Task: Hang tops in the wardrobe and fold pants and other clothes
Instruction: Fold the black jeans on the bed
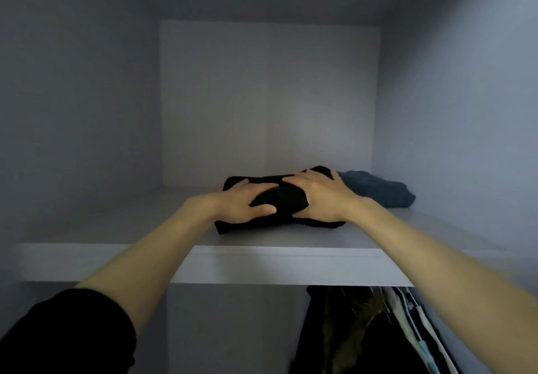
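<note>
Black folded garment (279, 199) lies lumpy on shelf (262, 260).

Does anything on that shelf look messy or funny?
A little. The folded black garment under the left hand and right hand bulges, with an edge sticking out at its front right. The dark blue folded garment behind it looks rumpled, lying near the right wall of the pale grey wardrobe shelf.

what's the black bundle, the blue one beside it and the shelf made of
Black bundle: soft matte fabric, bulging under both hands. Blue bundle: heavier cloth, possibly denim, judging by colour and creases. Shelf: smooth pale board, likely laminate, with a straight flat edge.
</note>
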